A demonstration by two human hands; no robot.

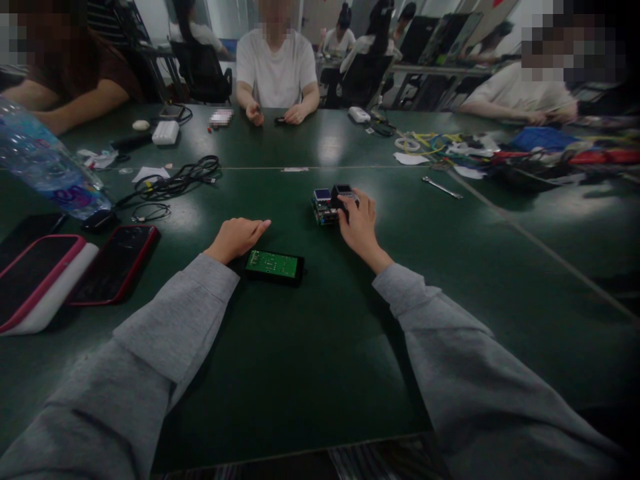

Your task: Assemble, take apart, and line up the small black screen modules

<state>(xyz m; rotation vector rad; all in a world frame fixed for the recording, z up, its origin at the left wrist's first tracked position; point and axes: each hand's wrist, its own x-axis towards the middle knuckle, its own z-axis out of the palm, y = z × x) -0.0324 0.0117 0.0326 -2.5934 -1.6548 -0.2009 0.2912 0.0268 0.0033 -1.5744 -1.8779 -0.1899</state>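
Observation:
My right hand has its fingers and thumb around a small black box-shaped part. Directly left of it is a small electronic module with a screen and exposed circuit boards; whether the two are joined I cannot tell. My left hand rests on the table with its fingers curled in and the thumb pointing right, with nothing visible in it. Just below that hand lies a green circuit board in a black case, apart from my right hand.
On the left are a plastic bottle, phones such as the red-edged one, and black cables. A wrench lies to the right, before a heap of wires. Across the green table sits a person in a white shirt.

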